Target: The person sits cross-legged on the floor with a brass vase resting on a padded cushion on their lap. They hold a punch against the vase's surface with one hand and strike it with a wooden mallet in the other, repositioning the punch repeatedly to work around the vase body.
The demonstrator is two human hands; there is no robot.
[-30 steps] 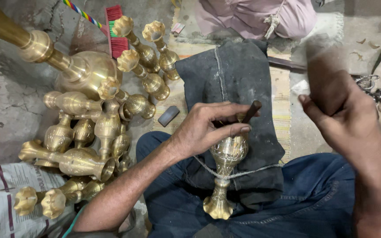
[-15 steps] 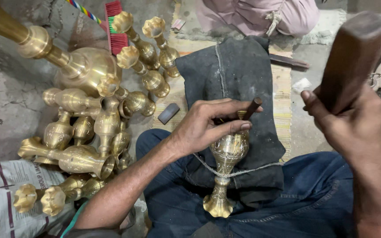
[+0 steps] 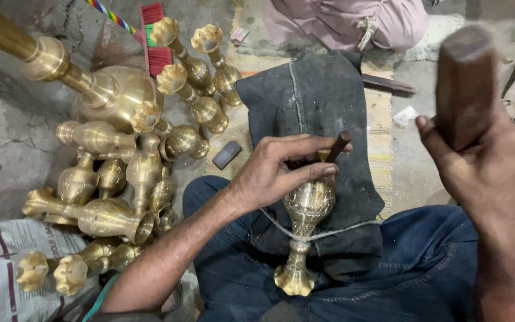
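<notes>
Big heap of brass vases (image 3: 120, 173) on the floor to my left, and a dark cloth (image 3: 317, 107) over my lap with one brass vase (image 3: 305, 226) lying on it, tied down by a string (image 3: 341, 229). My right hand (image 3: 478, 167) has its grip wrapped tight around a raised wooden mallet (image 3: 463, 83). My left hand (image 3: 281, 173) rests on the vase's top, pinching a small chisel (image 3: 336, 146).

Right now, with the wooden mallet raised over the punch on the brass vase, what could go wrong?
1. The left hand pinches the thin dark metal punch close to its top, so a stray blow from the dark wooden mallet in the right hand could hit the fingers.
2. The engraved brass vase lies on a dark cloth pad, held only by a thin cord; it might roll.
</notes>
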